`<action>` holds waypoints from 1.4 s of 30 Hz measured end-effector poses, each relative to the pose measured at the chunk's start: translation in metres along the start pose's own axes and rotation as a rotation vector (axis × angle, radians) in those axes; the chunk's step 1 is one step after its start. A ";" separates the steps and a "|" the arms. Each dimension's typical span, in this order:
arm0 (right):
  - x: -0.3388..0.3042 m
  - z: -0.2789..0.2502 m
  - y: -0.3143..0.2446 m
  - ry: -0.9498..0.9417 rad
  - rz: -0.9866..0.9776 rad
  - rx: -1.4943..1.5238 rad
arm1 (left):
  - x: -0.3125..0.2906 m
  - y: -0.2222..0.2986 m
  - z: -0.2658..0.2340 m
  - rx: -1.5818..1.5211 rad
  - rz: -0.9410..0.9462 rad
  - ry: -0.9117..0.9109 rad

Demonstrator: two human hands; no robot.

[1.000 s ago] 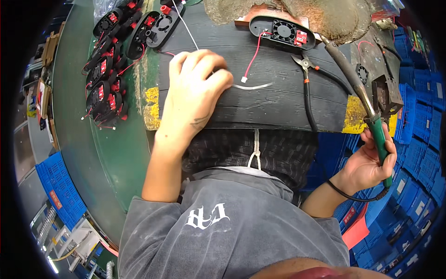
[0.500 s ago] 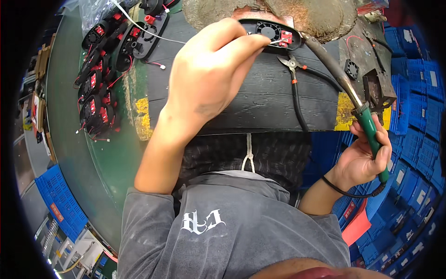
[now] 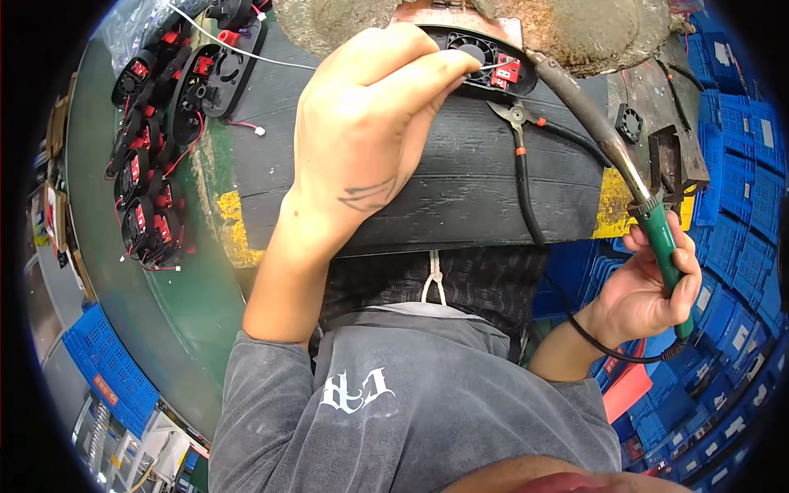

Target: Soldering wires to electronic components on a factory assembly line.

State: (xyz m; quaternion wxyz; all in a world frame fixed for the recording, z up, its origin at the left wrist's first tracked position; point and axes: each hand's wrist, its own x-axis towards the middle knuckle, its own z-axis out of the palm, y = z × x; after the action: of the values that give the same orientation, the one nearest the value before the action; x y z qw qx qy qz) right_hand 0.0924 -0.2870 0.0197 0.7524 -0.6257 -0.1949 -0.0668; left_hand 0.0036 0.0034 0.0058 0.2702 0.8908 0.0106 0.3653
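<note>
Over the desk (image 3: pixel 460 193), left fingers (image 3: pixel 436 74) pinch likely soft wire (image 3: pixel 263 59) near its tip, right fingers (image 3: pixel 687 264) clasp the soldering-iron handle (image 3: pixel 660 240).

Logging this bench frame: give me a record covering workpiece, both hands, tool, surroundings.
Workpiece: black oval housing with black square fan, red rectangular module
Left hand: pinches thin pale wire, end over module
Right hand: grips green-handled metal soldering iron
Iron tip: near housing's right end; contact unclear
Pliers: black-handled metal cutters, on black plank board
Left side: black-and-red housings on green bench
</note>
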 end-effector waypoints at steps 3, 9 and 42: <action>-0.004 0.002 0.003 -0.016 0.020 0.043 | -0.005 -0.002 -0.004 0.006 -0.005 -0.006; -0.006 0.005 0.000 -0.027 0.030 0.018 | -0.005 -0.004 -0.005 0.003 0.000 -0.011; -0.007 0.011 0.003 0.004 0.034 0.001 | -0.012 -0.006 -0.001 0.007 -0.040 0.019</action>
State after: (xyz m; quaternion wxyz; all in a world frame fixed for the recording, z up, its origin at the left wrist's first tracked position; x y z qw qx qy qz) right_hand 0.0846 -0.2769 0.0160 0.7540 -0.6285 -0.1829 -0.0550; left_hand -0.0048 0.0062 -0.0041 0.2740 0.8879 0.0323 0.3681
